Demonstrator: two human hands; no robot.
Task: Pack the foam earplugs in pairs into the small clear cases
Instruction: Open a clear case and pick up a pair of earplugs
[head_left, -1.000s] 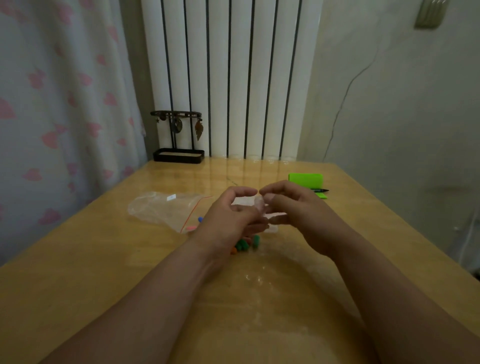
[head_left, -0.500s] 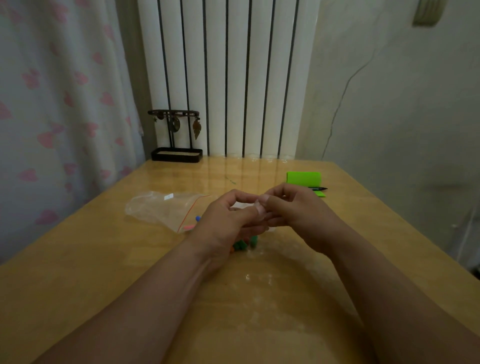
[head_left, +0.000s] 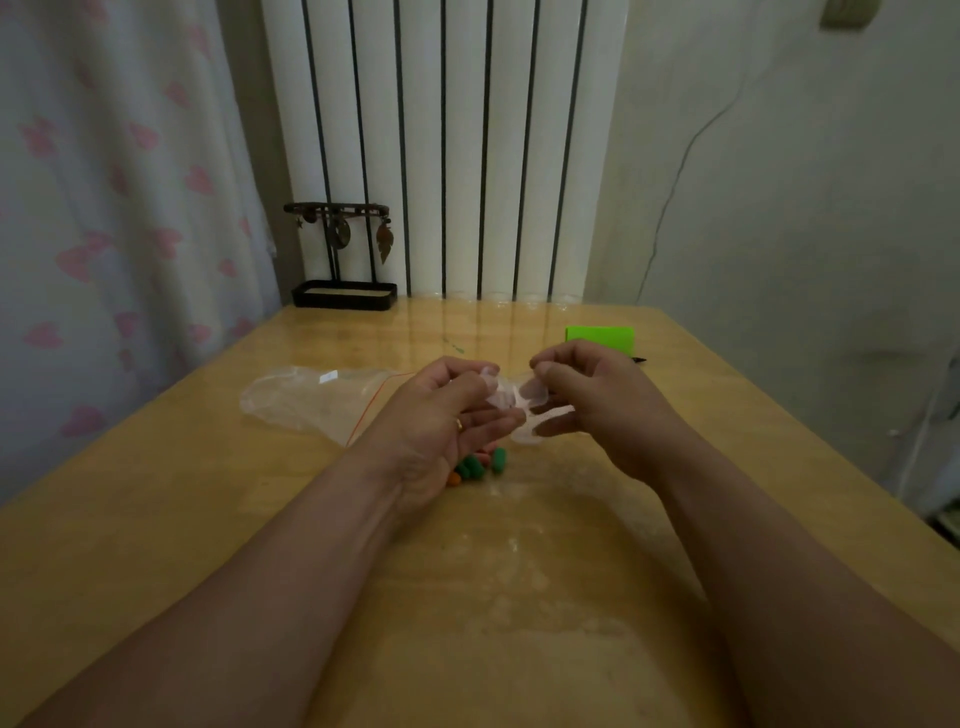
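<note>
Both hands were raised a little above the table (head_left: 467, 597) and close together, joined by one clear case (head_left: 519, 400). The left hand (head_left: 441, 415) pinched the case's left part between thumb and curled fingers. The right hand (head_left: 597, 410) pinched its right part the same way, thumb on top and fingers beneath. The case looked spread open between them, though its clear plastic was hard to read. Whether any earplug lay inside it could not be told.

Just nearer than the case, on the table, lay a small cluster of earplugs (head_left: 478, 465), green ones with an orange one at the edge. The left hand partly hid them. A ring (head_left: 459, 424) showed on a left finger, beside the case.

Left of the case a flat clear bag (head_left: 311, 400) with a red seal line lay on the table. Beyond the case and a little right lay a bright green box (head_left: 600, 338), with a dark pen tip (head_left: 638, 358) beside it. Far beyond the case and to the left, at the table's back edge, stood a dark stand (head_left: 343, 249) with small hanging ornaments. A white radiator (head_left: 447, 145) rose behind it, and a curtain (head_left: 104, 208) with pink shapes hung well to the left of the case.
</note>
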